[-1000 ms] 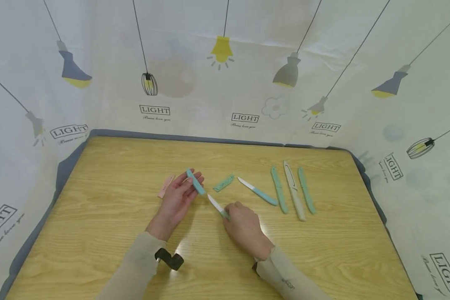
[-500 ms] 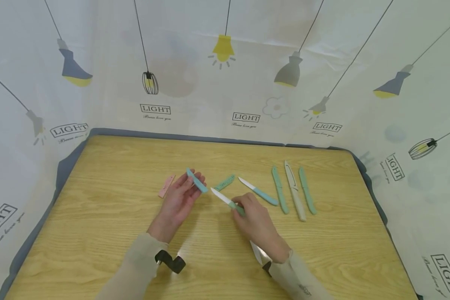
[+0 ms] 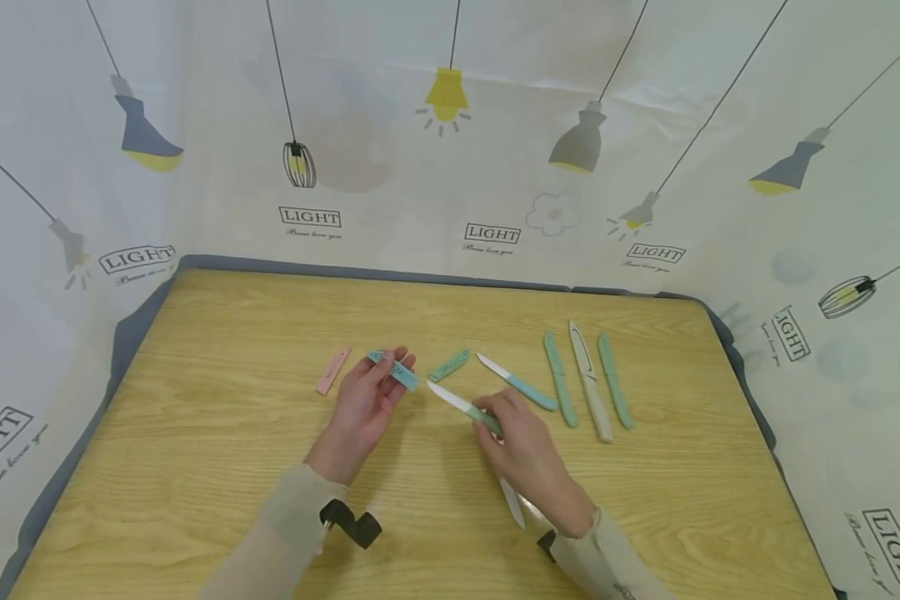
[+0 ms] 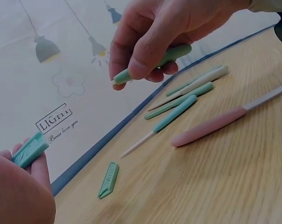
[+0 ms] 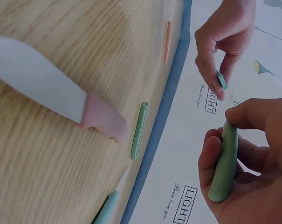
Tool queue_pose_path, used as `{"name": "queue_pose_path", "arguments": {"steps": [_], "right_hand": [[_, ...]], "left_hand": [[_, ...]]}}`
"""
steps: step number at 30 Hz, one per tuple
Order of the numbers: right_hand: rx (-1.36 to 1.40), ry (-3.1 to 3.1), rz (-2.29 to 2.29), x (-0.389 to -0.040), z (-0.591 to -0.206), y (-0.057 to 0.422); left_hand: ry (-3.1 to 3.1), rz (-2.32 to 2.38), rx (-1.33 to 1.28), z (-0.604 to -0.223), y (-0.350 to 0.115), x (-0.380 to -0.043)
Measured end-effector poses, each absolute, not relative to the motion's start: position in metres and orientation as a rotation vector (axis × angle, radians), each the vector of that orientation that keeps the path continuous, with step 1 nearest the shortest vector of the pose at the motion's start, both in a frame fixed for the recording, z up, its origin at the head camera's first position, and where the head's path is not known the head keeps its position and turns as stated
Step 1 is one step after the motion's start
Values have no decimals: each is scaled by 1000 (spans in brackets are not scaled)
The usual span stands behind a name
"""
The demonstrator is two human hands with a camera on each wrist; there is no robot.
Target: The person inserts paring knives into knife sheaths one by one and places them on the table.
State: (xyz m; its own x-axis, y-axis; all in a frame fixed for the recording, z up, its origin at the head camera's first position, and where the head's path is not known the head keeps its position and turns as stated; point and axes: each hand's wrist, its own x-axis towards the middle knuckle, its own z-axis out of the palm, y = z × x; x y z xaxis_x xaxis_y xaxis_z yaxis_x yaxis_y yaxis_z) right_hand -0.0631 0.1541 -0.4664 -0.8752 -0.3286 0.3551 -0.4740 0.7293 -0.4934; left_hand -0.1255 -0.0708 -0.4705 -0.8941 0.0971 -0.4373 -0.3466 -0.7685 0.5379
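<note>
My left hand (image 3: 360, 412) pinches a blue knife sheath (image 3: 405, 377) between thumb and fingers, above the table. To its right, my right hand (image 3: 528, 442) grips the green handle (image 5: 225, 163) of a paring knife (image 3: 450, 397). Its white blade points up-left, its tip near the sheath's lower end in the head view; the two look apart in the wrist views. A green sheath (image 3: 448, 367) lies just beyond the blade. Under my right wrist lies a bare knife with a pink handle (image 4: 210, 125), mostly hidden in the head view.
A pink sheath (image 3: 333, 372) lies left of my left hand. A bare blue-handled knife (image 3: 528, 392) lies beyond my right hand. Further right are a green knife (image 3: 560, 379), a beige knife (image 3: 590, 383) and another green knife (image 3: 615, 382), side by side on the wooden table (image 3: 195, 433).
My left hand has turned the blue sheath, so its patterned side now shows. My right hand has moved right with the green-handled knife, uncovering the blade of the knife under the wrist.
</note>
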Motion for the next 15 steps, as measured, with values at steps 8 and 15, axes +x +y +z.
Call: {"name": "queue_pose_path", "arguments": {"steps": [8, 15], "right_hand": [[688, -2695, 839, -62, -467, 155], [689, -2680, 848, -62, -467, 156]], "left_hand": [[999, 2680, -605, -473, -61, -123], [998, 2692, -619, -472, -58, -123]]}}
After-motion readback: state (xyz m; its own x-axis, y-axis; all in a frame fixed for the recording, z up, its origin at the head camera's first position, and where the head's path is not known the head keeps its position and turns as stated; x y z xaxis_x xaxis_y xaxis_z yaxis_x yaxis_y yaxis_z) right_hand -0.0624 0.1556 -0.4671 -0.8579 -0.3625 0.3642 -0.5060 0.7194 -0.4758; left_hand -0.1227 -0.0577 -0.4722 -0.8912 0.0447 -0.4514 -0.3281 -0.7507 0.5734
